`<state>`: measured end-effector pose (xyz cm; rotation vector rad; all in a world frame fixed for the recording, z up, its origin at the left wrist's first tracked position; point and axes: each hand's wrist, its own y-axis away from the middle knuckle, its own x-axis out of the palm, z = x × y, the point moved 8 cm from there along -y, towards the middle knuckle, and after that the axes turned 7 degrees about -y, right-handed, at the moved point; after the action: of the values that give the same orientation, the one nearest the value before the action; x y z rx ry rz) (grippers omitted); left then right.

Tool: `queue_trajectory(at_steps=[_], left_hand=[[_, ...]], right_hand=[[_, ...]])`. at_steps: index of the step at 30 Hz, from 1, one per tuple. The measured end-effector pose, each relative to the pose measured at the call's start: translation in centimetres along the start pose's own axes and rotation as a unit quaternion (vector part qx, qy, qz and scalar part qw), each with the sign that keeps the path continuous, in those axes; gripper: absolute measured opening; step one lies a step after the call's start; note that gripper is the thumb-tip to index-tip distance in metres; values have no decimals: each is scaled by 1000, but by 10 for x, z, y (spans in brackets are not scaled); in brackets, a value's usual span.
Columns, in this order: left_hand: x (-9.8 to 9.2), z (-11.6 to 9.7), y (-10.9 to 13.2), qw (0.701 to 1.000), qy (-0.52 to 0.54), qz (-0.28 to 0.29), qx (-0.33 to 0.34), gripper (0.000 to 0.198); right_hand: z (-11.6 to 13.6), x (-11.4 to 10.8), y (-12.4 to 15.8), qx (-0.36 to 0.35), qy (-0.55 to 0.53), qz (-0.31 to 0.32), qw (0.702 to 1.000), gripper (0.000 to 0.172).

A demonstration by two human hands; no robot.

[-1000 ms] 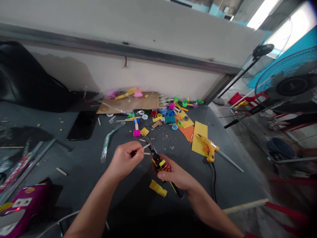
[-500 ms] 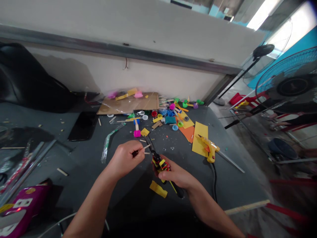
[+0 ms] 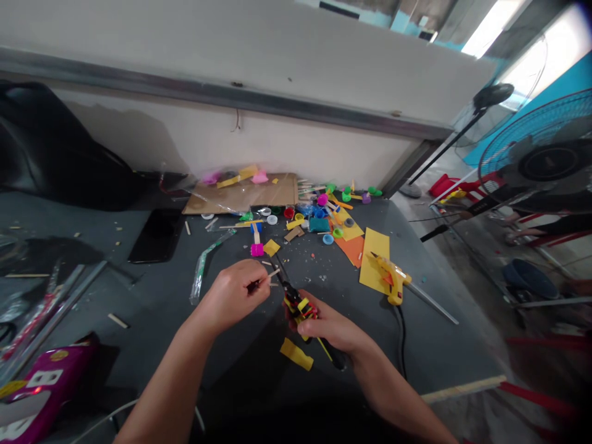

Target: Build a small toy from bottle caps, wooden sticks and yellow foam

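Observation:
My left hand (image 3: 241,287) is closed in a pinch on a thin pale wooden stick (image 3: 274,273). The stick's free end points right, reaching the dark narrow blades of a pair of shears (image 3: 296,302). My right hand (image 3: 321,324) is wrapped around the shears' black, yellow and red handles. From this angle it is unclear whether the blades touch the stick. Below the hands lies a strip of yellow paper (image 3: 296,354). Just beyond them are a small yellow paper piece (image 3: 271,247) and a magenta cap (image 3: 257,250) joined to small sticks.
A yellow glue gun (image 3: 393,277) rests on yellow paper (image 3: 374,240) to the right, its cord running forward. Colored caps, a cardboard sheet (image 3: 277,185) and sticks crowd the back. Left are a black phone (image 3: 156,235), plastic tubes and a purple box (image 3: 50,388). A fan (image 3: 546,157) stands right.
Almost nothing differs. The view has shifted very slightly, and the blades appear a little nearer the stick, while both hands keep their hold.

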<state>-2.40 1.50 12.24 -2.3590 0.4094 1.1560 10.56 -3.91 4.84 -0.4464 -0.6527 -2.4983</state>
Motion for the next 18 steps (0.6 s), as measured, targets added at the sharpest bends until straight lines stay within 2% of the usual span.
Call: queue_trajectory(at_steps=[6, 18], left_hand=[[1, 4, 1, 1000, 10, 5, -7, 20], [2, 0, -1, 1000, 9, 7, 12, 20]], right_hand=[[0, 0, 0, -5, 5, 10, 1000, 39], [-1, 1, 0, 6, -35, -9, 999, 42]])
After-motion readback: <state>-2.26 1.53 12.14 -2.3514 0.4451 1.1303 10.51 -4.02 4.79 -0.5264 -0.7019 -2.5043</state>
